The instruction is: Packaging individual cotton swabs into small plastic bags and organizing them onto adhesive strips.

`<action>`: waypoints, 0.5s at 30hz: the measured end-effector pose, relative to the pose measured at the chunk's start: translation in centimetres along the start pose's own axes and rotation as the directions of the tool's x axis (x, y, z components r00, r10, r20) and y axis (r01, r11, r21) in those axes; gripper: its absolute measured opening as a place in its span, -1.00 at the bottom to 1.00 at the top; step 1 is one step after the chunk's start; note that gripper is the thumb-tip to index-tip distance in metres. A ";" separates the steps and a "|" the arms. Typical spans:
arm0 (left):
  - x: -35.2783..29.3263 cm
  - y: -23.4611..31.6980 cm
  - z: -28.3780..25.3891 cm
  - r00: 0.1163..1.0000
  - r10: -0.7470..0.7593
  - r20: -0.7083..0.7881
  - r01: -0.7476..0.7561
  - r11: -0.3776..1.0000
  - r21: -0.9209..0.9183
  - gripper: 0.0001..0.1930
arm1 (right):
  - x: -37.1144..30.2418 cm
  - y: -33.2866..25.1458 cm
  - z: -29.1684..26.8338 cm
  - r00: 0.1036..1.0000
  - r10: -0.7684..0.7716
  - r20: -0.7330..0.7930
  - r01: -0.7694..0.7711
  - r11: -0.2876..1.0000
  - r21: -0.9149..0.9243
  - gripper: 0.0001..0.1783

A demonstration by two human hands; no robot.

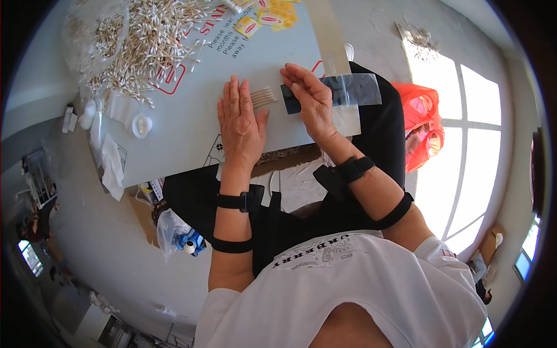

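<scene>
A small row of cotton swabs [264, 97] lies on the white board between my hands, its left end hidden by my left hand [241, 119]. That hand rests flat beside and partly over the swabs, fingers stretched out and thumb apart. To the right of the row, my right hand [312, 98] is turned on its side with fingers loosely curved, and nothing shows in it. A dark glossy strip [361, 90] runs under that hand and over the board's right edge. At the far left is a big loose heap of cotton swabs [136, 49].
Yellow printed packets [270, 17] lie on the board's far side. A clear plastic bag [87, 43] sits by the heap. Nearer are a small round white container [141, 126] and a crumpled white sheet [112, 167]. A red plastic bag [426, 127] stands beyond my right knee.
</scene>
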State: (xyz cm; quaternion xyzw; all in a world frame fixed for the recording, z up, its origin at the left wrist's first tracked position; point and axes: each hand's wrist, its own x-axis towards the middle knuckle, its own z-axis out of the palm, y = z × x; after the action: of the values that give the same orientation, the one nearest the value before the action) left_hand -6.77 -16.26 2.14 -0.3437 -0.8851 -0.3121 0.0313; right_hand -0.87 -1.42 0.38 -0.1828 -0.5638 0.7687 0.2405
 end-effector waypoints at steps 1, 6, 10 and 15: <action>-0.5 0.2 -0.2 0.991 -0.018 0.132 -0.001 0.990 0.141 -0.33 | 0.0 0.0 -0.1 1.000 -0.001 -0.002 0.001 1.000 0.000 -0.59; -1.4 0.2 -0.4 0.961 -0.041 0.273 -0.041 0.957 0.287 -0.21 | 0.0 -0.2 0.0 0.999 0.000 -0.043 -0.007 0.987 -0.161 -0.73; -1.6 0.2 -0.4 0.960 -0.037 0.276 -0.049 0.954 0.297 -0.19 | 0.3 -1.3 -0.1 0.991 -0.125 0.040 0.125 0.814 -0.567 -0.81; -1.6 0.2 -0.2 0.965 -0.021 0.260 -0.058 0.955 0.291 -0.19 | 1.8 -1.2 0.0 0.951 -0.215 0.222 0.308 0.618 -0.723 -0.86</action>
State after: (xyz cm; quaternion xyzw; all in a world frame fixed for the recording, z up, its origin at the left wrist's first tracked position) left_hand -5.42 -17.20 2.00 -0.3814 -0.9149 -0.1281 -0.0309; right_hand -2.12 -0.10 1.49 -0.1374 -0.8630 0.4332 0.2205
